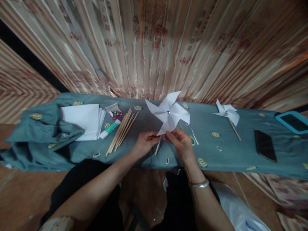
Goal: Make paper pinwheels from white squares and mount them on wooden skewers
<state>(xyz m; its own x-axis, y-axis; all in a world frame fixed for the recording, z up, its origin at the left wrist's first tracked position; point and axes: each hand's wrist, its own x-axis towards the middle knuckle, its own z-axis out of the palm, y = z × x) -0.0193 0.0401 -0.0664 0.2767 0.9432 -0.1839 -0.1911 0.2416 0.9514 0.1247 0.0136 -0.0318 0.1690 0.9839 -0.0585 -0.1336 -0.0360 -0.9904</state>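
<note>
A white paper pinwheel (162, 112) with a silver pin at its centre is held up over the cloth. My right hand (181, 143) pinches it near the tip of its lowest blade. From the other side, the fingers of my left hand (147, 142) close on the same lower part, so both hands nearly meet there. Below them a wooden stick (157, 149) shows; whether it is joined to the pinwheel is hidden. Partly behind my right hand lies a yellow-green ring-shaped thing (193, 140), beside a thin white strip (195, 137).
On the cloth-covered table (226, 157) at left are stacked white paper (81, 120), a box of metal pins (115, 111), a green-and-white tube (110, 129) and several wooden sticks (122, 131). To the right lie another pinwheel (227, 111), a phone (265, 145) and a blue-framed device (293, 122).
</note>
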